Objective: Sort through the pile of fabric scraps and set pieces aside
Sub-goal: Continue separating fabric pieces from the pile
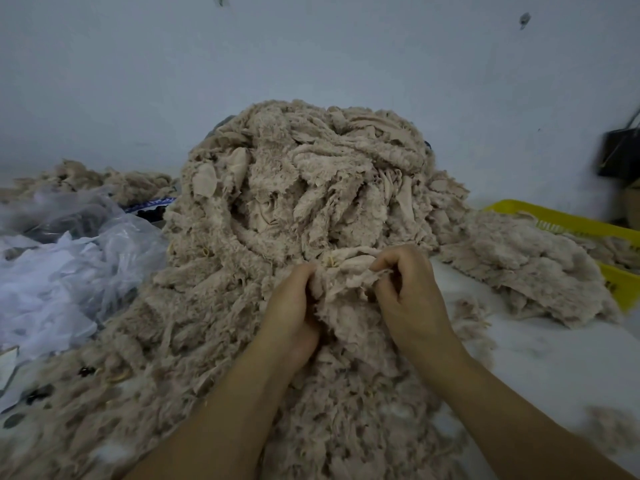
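grip: left hand (292, 308) and right hand (414, 296) each pinch one beige fleece scrap (346, 275) | scrap: near slope of pile (294, 188), mid-bench | room: bare bench (540, 362) right of pile, smaller heap (526, 271) beyond

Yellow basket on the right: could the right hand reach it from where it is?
Probably yes. The right hand grips a scrap at the foot of the big pile, on the same side as the yellow basket. Only a low heap of scraps and bare table lie between, nothing tall.
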`<state>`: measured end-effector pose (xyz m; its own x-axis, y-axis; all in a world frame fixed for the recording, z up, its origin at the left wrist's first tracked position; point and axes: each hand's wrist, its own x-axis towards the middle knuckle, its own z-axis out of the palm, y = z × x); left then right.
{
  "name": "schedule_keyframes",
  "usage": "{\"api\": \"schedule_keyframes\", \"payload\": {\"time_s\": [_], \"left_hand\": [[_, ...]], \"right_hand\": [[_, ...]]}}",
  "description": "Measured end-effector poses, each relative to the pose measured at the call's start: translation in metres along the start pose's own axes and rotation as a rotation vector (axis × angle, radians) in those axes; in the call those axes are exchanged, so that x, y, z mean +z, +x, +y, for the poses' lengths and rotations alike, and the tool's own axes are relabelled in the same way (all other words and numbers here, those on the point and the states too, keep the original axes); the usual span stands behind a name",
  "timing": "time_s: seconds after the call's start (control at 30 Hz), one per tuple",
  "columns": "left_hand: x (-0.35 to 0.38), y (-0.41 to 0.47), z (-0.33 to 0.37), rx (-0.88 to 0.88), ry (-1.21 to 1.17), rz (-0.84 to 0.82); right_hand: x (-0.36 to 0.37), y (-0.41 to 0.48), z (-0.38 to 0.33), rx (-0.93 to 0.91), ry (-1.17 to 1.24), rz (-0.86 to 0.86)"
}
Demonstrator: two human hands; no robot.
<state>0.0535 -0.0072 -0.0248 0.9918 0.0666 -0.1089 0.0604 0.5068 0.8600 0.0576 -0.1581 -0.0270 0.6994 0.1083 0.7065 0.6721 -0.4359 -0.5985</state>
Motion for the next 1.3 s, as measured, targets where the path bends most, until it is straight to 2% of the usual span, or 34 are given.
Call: {"api": "schedule_keyframes", "payload": {"time_s": [0.1,0.23,0.33,0.43,0.53,0.6,0.73,0.83,0.9,1.03,1.1,1.23,1.3], "left_hand": [[-0.002,-0.003,0.004,-0.09,-0.089,-0.108],[-0.003,-0.009,0.003,-0.121,0.127,-0.238],[-0.004,-0.003,-0.001,-0.056,0.147,-0.16],[-0.01,0.001,0.005,-0.083,-0.074,-0.069],[-0.014,0.003,0.006,-0.151,-0.198,-0.048],[-0.017,0.005,0.008,-0.165,-0.259,-0.049],[-0.031,0.012,0.019,-0.062,-0.467,-0.009],[-0.032,0.01,0.017,-0.084,-0.498,-0.069],[-0.03,0.007,0.016,-0.107,-0.505,-0.102],[-0.027,0.005,0.019,-0.109,-0.448,-0.145],[-0.022,0.002,0.018,-0.129,-0.382,-0.169],[-0.015,-0.005,0.013,-0.143,-0.24,-0.253],[-0.015,-0.005,0.013,-0.118,-0.198,-0.227]], "right_hand": [[0.002,0.0,-0.001,-0.026,-0.027,-0.012],[0.006,0.001,-0.001,-0.105,-0.084,-0.076],[0.008,-0.003,0.0,-0.083,-0.047,-0.185],[0.008,-0.006,0.002,-0.116,-0.059,-0.29],[0.006,-0.006,-0.001,-0.059,-0.005,-0.357],[0.004,-0.004,0.0,0.002,-0.022,-0.307],[-0.009,0.004,0.02,0.224,-0.204,-0.162],[-0.011,0.007,0.033,0.325,-0.298,-0.228],[-0.008,0.006,0.034,0.325,-0.296,-0.225],[-0.01,0.004,0.025,0.307,-0.02,-0.01],[-0.01,0.003,0.015,0.206,-0.027,-0.051],[0.003,0.001,0.019,0.096,-0.293,-0.267],[0.003,0.003,0.021,0.149,-0.271,-0.199]]}}
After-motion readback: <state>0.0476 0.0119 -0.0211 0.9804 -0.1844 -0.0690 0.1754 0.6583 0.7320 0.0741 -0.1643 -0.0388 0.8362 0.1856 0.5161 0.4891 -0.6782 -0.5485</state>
